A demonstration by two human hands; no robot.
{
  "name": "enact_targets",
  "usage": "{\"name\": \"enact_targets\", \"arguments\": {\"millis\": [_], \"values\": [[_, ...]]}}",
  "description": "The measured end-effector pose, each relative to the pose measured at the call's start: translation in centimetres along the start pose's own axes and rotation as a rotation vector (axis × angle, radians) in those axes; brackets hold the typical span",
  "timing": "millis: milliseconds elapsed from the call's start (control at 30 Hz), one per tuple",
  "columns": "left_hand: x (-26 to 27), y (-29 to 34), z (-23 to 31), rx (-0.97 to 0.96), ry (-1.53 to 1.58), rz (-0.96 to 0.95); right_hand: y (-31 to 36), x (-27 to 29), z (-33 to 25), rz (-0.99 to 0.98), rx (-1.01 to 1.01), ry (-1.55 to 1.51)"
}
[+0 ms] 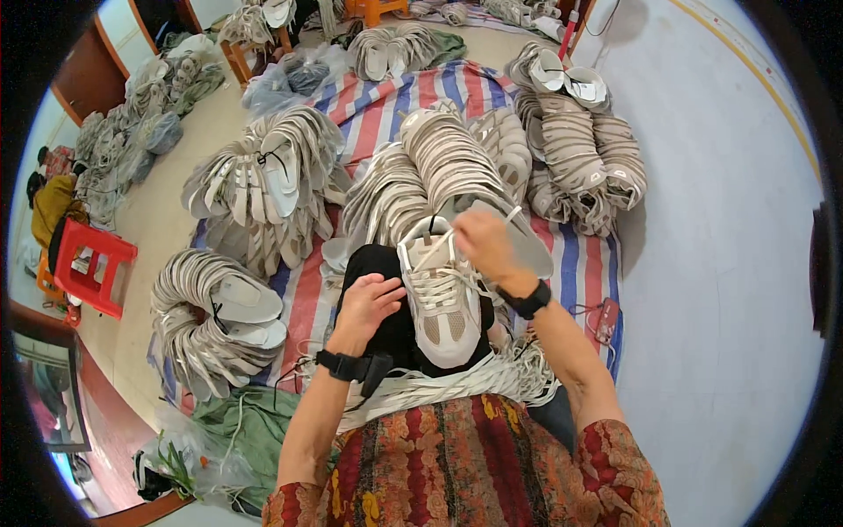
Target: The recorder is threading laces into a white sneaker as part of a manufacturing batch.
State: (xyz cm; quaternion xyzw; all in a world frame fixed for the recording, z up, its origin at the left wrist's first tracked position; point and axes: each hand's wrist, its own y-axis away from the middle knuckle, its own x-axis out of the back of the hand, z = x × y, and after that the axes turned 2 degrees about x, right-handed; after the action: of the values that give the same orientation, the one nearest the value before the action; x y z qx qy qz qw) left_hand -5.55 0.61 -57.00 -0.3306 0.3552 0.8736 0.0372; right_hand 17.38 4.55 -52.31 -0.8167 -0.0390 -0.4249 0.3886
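Note:
A beige and white sneaker upper rests on my lap with its toe toward me. Cream lace crosses its front in several rows. My right hand is closed on a length of this lace near the ankle opening, pulling it out of the upper; the hand is slightly blurred. Beside the upper's left edge, my left hand is open, fingers stretched out, and holds nothing. A bundle of loose white laces lies across my lap, close to my waist.
Stacks of nested shoe uppers stand ahead on a striped sheet. More stacks lie at left and right. A red stool stands far left. Green cloth lies at lower left.

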Motion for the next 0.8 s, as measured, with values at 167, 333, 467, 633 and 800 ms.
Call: {"name": "enact_targets", "arguments": {"millis": [167, 333, 467, 633, 800], "values": [[-2.4, -1.8, 2.2, -0.935, -0.995, 0.019, 0.2, 2.4, 0.9, -0.314, -0.376, -0.333], [-6.1, -6.1, 2.4, -1.298, -1.486, -0.179, -0.2, 2.2, 2.1, -0.639, -0.307, -0.223], [-7.4, -6.9, 1.6, -1.213, -1.489, -0.334, 0.1, 1.8, 3.2, -0.626, -0.018, -0.076], [-7.2, -6.2, 1.1, -1.396, -1.643, -0.36, 0.3, 2.1, 3.2, -0.662, -0.025, -0.057], [-7.7, -5.8, 0.6, -1.478, -1.632, -0.456, 0.2, 2.6, 2.9, -0.574, -0.004, -0.142]]}}
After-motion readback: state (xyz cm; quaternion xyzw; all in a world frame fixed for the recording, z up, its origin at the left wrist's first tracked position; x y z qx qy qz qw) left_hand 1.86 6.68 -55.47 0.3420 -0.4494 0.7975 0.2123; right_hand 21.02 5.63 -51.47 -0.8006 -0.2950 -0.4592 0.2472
